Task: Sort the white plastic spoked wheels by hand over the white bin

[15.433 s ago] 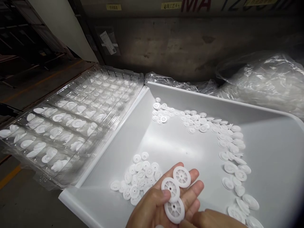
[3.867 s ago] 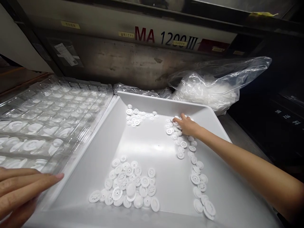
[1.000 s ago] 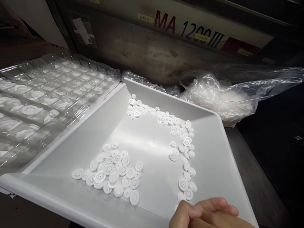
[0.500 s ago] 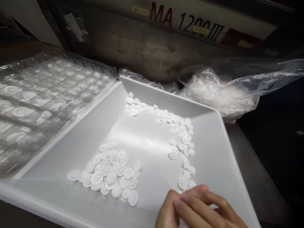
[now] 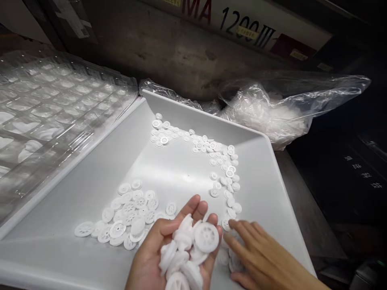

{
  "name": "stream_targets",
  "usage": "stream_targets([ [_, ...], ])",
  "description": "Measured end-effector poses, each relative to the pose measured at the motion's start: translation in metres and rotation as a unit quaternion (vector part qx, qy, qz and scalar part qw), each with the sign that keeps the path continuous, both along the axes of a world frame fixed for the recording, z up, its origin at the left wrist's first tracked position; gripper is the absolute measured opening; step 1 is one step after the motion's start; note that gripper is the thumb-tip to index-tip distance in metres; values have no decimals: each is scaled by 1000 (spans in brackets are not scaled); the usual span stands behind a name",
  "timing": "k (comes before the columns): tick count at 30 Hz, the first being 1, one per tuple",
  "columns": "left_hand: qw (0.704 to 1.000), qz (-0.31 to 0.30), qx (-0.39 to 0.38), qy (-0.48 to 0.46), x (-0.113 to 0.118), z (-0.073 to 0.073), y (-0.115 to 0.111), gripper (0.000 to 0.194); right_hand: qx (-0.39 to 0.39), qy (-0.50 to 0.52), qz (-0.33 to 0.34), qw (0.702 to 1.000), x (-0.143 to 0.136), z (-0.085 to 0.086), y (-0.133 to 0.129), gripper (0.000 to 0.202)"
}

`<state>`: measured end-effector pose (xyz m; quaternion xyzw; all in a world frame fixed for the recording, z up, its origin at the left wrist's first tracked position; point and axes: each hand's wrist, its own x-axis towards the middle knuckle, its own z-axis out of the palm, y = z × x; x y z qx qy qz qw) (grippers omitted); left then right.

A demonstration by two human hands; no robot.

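My left hand (image 5: 151,245) is cupped palm up over the front part of the grey bin (image 5: 99,169), with a heap of white plastic gears (image 5: 184,253) in it. Beside it at the lower right, my right hand (image 5: 256,249) is palm down, its fingers slightly bent and apart over more gears (image 5: 234,257) by the bin's right wall. Those gears are partly covered by its fingers. A flat pile of spoked gears (image 5: 130,213) lies on the bin floor at the front left. Smaller-looking ones line the back and right sides.
To the left, a clear plastic blister tray (image 5: 39,108) has white parts in some pockets. Behind the bin's right corner sits a clear bag (image 5: 272,112) of white pieces. A machine panel (image 5: 169,52) stands along the back.
My left hand has come into view, holding the gears. The hands, close together at the lower right before, are now apart, the right one lowered over gears. The view has shifted slightly.
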<state>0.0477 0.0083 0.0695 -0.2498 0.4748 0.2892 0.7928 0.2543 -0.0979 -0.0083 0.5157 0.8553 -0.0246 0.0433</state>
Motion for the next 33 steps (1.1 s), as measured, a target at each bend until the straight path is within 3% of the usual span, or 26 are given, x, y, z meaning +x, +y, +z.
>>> stream_targets([
  [3,1000,-6,-1,11,-10,0,3,26,-131,-14,6,991,-10,-9,-3,30],
  [8,999,10,5,33,-20,-1,7,31,-282,-25,-7,959,-14,-2,9,7],
  [13,996,77,21,43,-27,-5,15,26,-275,-91,-90,953,-7,-6,40,10],
  [19,992,120,-3,28,-37,-24,18,31,-214,-113,-197,950,24,-4,118,20],
  [22,990,130,6,44,-38,-25,20,34,-199,-102,-231,947,34,5,142,23],
  [24,989,133,8,60,-38,-22,22,34,-227,-79,-226,944,28,14,137,23],
  [26,990,126,11,61,-36,-17,25,33,-302,-40,-190,933,14,21,115,20],
  [30,994,99,13,49,-33,-10,28,27,-493,16,-118,862,-18,21,55,12],
  [33,995,80,11,62,-33,-10,27,24,-475,1,-152,867,-24,9,34,11],
])
